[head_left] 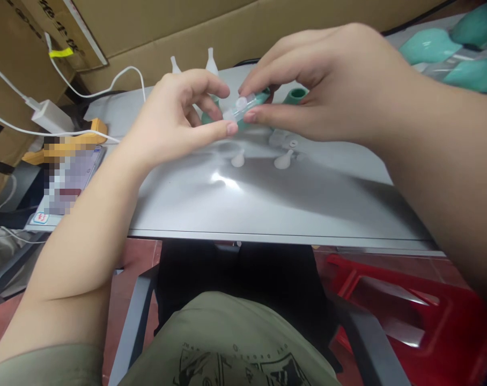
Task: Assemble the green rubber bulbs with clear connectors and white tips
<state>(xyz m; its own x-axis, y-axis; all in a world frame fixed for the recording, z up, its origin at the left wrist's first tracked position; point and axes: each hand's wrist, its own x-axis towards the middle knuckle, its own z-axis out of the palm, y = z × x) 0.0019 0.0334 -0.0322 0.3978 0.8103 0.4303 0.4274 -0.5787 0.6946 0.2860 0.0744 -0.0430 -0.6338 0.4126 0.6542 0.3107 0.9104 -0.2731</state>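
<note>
Clear plastic fitting point(248, 103), held aloft
Short, tubular, with a round white disc point(241, 103) on it; slants above the surface point(179, 198), left end nearer than right.

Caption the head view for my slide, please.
Right hand pinches a translucent part, left hand at its end, above a grey table with small white pieces.

head view | looks forward and down | near, above desk point(179, 209)
</note>
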